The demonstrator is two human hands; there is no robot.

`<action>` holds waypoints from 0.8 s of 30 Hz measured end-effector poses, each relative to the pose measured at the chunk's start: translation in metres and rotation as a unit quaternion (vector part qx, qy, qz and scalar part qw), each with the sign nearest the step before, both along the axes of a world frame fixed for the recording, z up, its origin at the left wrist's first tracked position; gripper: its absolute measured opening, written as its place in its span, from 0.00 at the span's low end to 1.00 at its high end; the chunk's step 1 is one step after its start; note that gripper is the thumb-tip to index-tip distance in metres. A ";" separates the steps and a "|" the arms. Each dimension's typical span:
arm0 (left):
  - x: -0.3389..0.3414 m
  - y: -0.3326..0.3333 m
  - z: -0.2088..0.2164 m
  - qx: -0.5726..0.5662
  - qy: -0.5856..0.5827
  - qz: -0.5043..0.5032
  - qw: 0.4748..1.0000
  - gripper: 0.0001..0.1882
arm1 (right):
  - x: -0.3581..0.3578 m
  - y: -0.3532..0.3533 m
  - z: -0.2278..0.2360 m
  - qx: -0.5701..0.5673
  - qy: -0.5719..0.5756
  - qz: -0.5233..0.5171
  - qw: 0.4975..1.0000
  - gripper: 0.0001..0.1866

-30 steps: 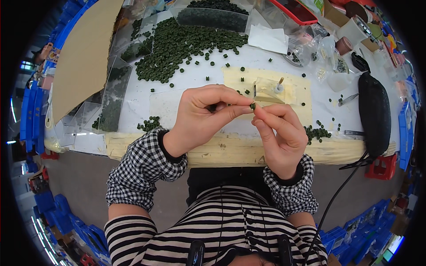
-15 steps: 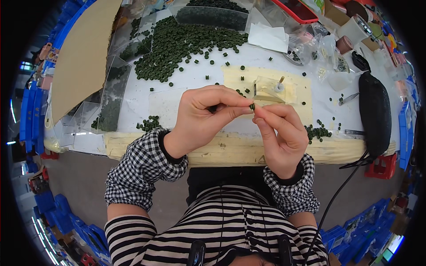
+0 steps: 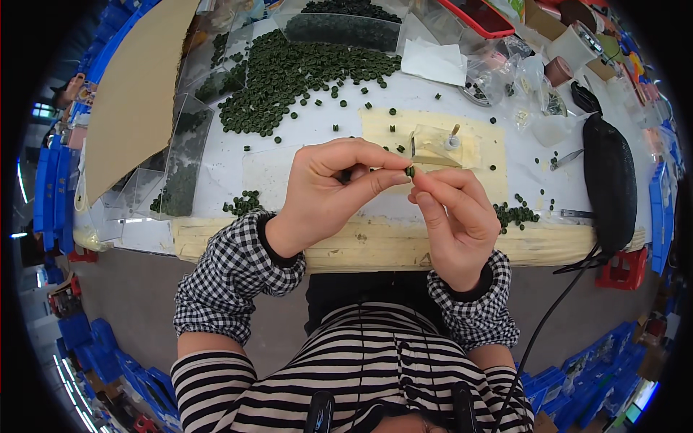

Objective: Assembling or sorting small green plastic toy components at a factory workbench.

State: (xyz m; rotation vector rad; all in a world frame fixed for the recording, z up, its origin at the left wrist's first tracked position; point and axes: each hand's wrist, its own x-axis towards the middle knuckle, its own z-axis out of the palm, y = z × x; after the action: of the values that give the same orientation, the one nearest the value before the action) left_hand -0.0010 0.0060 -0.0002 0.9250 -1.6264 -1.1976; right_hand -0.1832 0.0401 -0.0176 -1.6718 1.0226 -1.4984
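Note:
My left hand (image 3: 332, 191) and my right hand (image 3: 451, 216) meet fingertip to fingertip above the table's front edge. Between them they pinch one small dark green ring (image 3: 410, 172). Both hands' thumbs and forefingers close on it. Just beyond the fingertips a small clear block with an upright pin (image 3: 433, 144) stands on a pale yellow mat (image 3: 476, 141). A big heap of the same green rings (image 3: 289, 68) lies at the back left of the white table (image 3: 303, 144). Two smaller clusters lie by my left wrist (image 3: 242, 204) and right of my right hand (image 3: 516, 214).
Clear plastic bags holding green rings (image 3: 180, 159) lie at the left beside a brown cardboard sheet (image 3: 137, 94). A long black pouch (image 3: 610, 180) with a cable lies at the right. Small bags, tape rolls and a red tray crowd the back right. Blue crates surround the table.
Both hands stay together on the ring; they have hardly shifted.

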 end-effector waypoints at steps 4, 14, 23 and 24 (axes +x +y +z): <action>0.000 -0.001 -0.001 0.000 0.004 -0.001 1.000 0.08 | 0.001 0.001 0.000 0.000 -0.002 -0.005 1.000 0.15; 0.000 -0.001 -0.003 -0.007 0.019 -0.009 1.000 0.09 | 0.002 0.000 -0.002 -0.011 -0.003 0.012 1.000 0.17; 0.001 -0.001 -0.005 -0.004 0.033 -0.019 0.999 0.09 | -0.001 -0.001 -0.002 -0.014 0.013 0.030 0.999 0.17; 0.001 -0.001 -0.006 -0.004 0.031 -0.019 0.999 0.09 | -0.001 -0.002 -0.002 -0.016 0.014 0.030 0.999 0.17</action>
State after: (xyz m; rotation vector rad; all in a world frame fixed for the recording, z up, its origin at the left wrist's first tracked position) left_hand 0.0000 0.0046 -0.0060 0.8471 -1.6040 -1.2331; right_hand -0.1847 0.0384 -0.0200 -1.7350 0.9594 -1.4633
